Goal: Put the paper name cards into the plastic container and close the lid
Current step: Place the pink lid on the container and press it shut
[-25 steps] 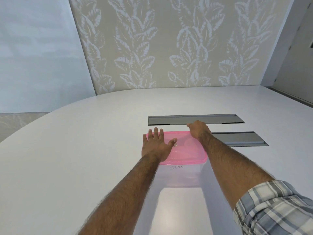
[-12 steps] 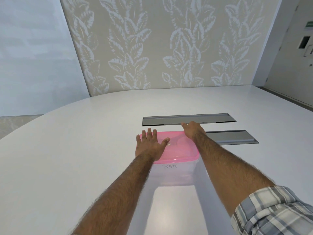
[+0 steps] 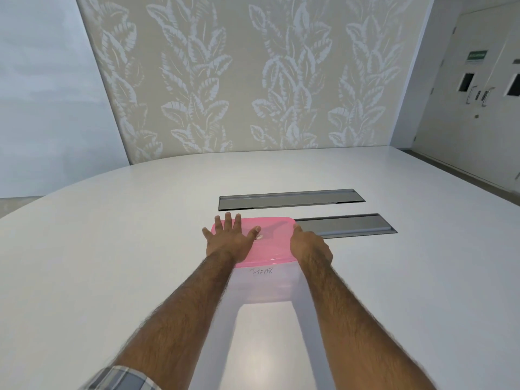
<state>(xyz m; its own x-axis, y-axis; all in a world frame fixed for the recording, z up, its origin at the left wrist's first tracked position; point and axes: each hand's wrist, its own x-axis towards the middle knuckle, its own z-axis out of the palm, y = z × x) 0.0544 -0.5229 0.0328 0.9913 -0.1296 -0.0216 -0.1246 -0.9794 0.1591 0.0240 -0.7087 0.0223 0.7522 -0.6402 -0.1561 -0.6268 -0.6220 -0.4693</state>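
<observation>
A clear plastic container [image 3: 267,285] stands on the white table, with handwriting on its near wall. A pink lid [image 3: 274,243] lies flat on top of it. My left hand [image 3: 229,239] rests palm down on the lid's left half, fingers spread. My right hand [image 3: 309,244] sits at the lid's right edge, fingers curled down over the rim. I cannot make out any name cards through the cloudy walls.
Two grey recessed cable hatches [image 3: 291,199] [image 3: 349,225] are set into the white table [image 3: 112,249] just beyond and to the right of the container. A leaf-patterned wall stands behind the table, and double doors [image 3: 478,94] are at the far right.
My right hand has slid from the lid's far right corner to its right edge, nearer to me. The left hand has stayed flat on the lid. The camera has tilted up.
</observation>
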